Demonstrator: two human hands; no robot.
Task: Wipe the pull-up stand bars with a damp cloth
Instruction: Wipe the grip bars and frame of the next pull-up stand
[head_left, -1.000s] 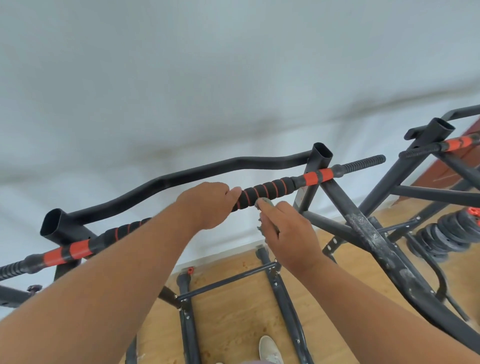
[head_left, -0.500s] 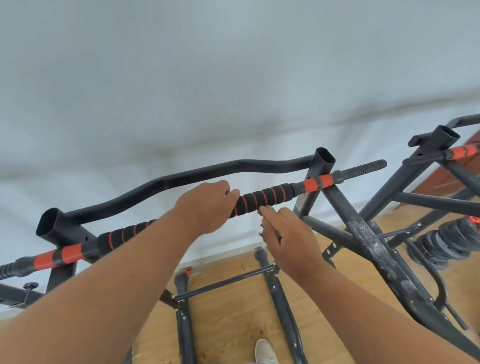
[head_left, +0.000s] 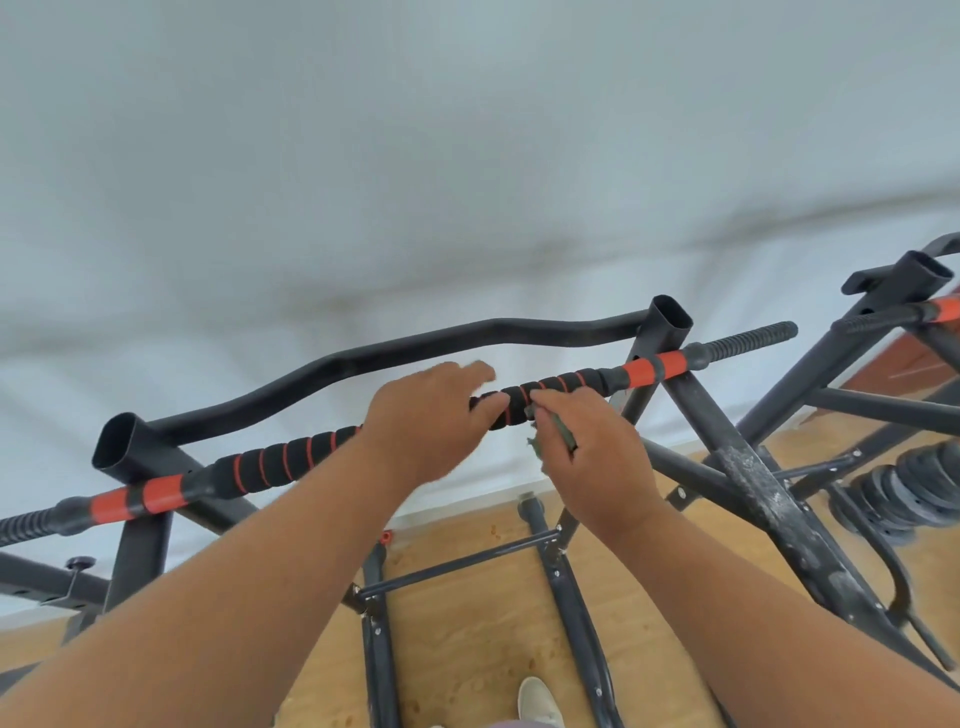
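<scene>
At mid-frame, the left hand (head_left: 431, 421) has loosened its wrap on the foam-gripped bar (head_left: 545, 392) — fingers now lifted and spread — while the right hand (head_left: 592, 457) pinches the bunched green cloth (head_left: 558, 436) just under the grip, likely about to reposition. Below lie a wooden floor (head_left: 467, 649) and, at right, stacked weight plates (head_left: 904, 488).

Foam-gripped bar (head_left: 545, 388): its middle section is hidden behind the left hand (head_left: 431, 421), whose fingertips are motion-blurred. Cloth (head_left: 558, 435): mostly concealed in the right hand (head_left: 597, 457) just below the bar. The bar's left end and a shoe (head_left: 537, 701) beneath it are cut off by the picture's edges.
</scene>
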